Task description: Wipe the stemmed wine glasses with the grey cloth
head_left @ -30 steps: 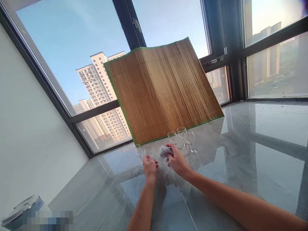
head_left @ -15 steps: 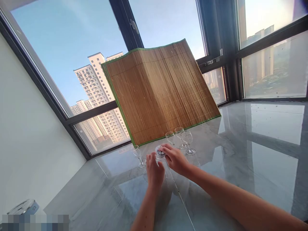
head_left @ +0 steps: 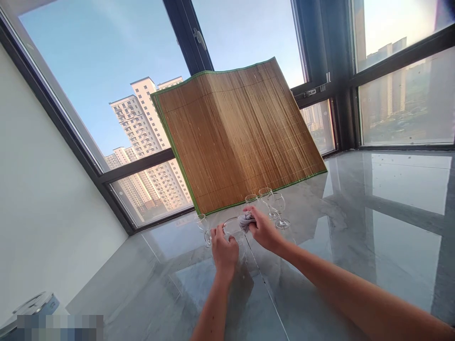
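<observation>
My left fingers (head_left: 217,233) are curling closed around a wine glass (head_left: 232,226), and my left hand (head_left: 223,250) is holding it tilted, low over the marble table (head_left: 355,246). My right fingers (head_left: 253,222) are pinching a grey cloth (head_left: 246,219) against its rim, with my right hand (head_left: 263,230) closing on the cloth. A lone glass (head_left: 202,226) is standing just to the left, and three glasses (head_left: 277,206) are standing near my right hand. Behind them a bamboo mat (head_left: 234,137) is leaning against the window (head_left: 106,71).
</observation>
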`<state>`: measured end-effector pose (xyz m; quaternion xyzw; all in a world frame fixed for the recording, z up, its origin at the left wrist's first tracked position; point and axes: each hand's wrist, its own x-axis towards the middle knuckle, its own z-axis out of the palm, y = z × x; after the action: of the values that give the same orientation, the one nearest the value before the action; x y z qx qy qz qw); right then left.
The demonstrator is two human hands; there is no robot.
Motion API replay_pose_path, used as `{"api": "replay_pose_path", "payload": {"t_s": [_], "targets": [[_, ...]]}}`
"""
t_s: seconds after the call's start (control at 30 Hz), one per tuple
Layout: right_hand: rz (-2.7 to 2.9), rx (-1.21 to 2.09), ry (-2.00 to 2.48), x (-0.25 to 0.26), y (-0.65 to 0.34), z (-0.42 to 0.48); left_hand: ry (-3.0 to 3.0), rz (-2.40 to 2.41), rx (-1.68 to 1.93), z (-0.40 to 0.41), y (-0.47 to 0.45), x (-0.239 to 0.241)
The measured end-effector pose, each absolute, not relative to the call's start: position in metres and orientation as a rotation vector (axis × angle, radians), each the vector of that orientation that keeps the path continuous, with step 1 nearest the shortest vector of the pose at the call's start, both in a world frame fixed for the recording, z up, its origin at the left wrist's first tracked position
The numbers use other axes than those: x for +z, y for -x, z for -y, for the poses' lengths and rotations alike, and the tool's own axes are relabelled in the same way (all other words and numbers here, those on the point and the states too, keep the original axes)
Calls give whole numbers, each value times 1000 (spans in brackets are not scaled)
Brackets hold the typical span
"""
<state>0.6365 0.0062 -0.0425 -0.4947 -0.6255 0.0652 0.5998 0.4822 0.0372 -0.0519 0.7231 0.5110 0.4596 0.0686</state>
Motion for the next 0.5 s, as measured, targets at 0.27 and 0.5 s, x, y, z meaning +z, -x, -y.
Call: {"api": "replay_pose_path", "payload": {"t_s": [0.27, 0.5], "targets": [[1387, 617, 1150, -42, -628, -2, -2318, -1480, 1399, -35, -480, -52], [1274, 942, 1135, -37, -629, 4, -2399, -1355, 1412, -33, -476, -47]]}}
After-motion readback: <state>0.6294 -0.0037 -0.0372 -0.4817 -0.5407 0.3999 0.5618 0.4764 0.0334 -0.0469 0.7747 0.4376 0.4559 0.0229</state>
